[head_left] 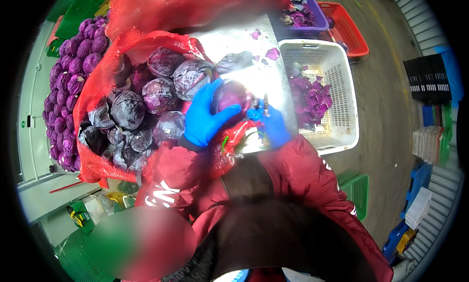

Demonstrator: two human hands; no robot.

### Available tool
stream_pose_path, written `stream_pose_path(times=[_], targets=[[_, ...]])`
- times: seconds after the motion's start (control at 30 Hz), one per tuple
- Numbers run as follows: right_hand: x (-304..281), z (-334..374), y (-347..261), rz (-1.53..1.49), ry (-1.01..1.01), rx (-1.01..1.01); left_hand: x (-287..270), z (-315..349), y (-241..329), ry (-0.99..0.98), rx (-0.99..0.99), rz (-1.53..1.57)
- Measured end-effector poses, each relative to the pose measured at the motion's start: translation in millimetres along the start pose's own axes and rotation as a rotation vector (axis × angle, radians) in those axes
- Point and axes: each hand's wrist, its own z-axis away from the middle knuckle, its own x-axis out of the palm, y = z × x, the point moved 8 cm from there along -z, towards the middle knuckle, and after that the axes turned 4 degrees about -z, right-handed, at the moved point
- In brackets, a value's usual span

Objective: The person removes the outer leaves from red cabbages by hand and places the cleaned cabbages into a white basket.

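My left hand (204,117), in a blue glove, is wrapped round the left side of a red cabbage (228,97) on the metal table, its thumb across the front. On the cabbage's right, my right hand (274,125), also blue-gloved, is closed round what looks like a small knife (266,105); glare and blur soften its outline. Just left of my left hand, an open red mesh sack (90,152) holds several dark red cabbages (160,95). Loose outer leaves (234,62) lie beyond the held cabbage.
A white crate (346,106) with purple leaves stands right of the metal table (215,41). Beyond it are a purple crate (323,19) and a red crate (360,40). Another full red sack (195,10) lies at the far side. Bagged cabbages (66,96) are stacked at left.
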Motion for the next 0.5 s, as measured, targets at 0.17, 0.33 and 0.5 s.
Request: stream_pose_path(times=[0.17, 0.33, 0.5], targets=[[-45, 12, -40, 0.211, 0.164, -0.071, 41, -19, 34, -0.154, 0.053, 0.283], [-79, 10, -14, 0.431, 0.278, 0.111, 83, -24, 47, -0.083, 0.315, -0.341], [-98, 2, -22, 0.659, 0.373, -0.416, 86, -40, 37, -0.083, 0.292, -0.27]])
